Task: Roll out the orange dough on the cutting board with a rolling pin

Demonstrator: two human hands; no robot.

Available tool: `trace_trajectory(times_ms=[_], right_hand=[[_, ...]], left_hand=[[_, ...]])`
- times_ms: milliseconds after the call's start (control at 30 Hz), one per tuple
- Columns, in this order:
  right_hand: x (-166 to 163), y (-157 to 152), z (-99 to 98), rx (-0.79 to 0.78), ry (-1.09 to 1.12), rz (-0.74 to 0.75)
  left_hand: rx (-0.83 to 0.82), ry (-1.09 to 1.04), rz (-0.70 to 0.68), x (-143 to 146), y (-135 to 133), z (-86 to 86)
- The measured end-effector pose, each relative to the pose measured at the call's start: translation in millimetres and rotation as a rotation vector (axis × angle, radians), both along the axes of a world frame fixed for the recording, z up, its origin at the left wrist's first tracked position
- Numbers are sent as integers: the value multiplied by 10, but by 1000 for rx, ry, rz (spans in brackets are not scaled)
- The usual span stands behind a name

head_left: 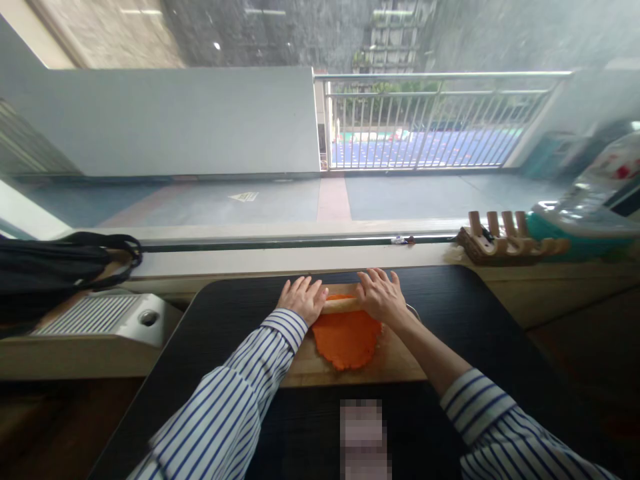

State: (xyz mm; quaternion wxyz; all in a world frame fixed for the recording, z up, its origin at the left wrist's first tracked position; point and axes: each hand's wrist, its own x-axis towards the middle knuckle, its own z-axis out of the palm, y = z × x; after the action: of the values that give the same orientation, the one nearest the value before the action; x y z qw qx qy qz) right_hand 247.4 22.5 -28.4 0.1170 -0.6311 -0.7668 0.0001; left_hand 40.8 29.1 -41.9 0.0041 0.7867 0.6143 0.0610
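Observation:
A flat sheet of orange dough [347, 339] lies on a wooden board [395, 363] on a black table [470, 320]. A wooden rolling pin [341, 305] rests across the dough's far edge. My left hand [303, 298] lies flat on the pin's left end, fingers stretched out. My right hand [381, 293] presses flat on the pin's right end, fingers spread. Both arms wear blue-and-white striped sleeves.
A white ribbed appliance [100, 317] sits at the left beside a black bag [55, 267]. A wooden rack [500, 240] and a clear plastic bottle [595, 193] stand on the sill at the right. Behind is a large window onto a balcony railing [425, 120].

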Motion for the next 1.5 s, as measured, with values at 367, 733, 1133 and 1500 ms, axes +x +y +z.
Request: trace_trajectory(times_ms=[367,733,1133,1500], right_hand=[[11,-319,-80,107,-14,12],[-1,55,-19,15,1,-18],[-19,354,7,-66,45,-46],[-19,135,11,-9,24,-24]], left_hand=[[0,32,-20,3,-318,64],[4,-38,26,32,94,27],[-37,-77,33,28,452,-6],[-47,-46,17,30,234,36]])
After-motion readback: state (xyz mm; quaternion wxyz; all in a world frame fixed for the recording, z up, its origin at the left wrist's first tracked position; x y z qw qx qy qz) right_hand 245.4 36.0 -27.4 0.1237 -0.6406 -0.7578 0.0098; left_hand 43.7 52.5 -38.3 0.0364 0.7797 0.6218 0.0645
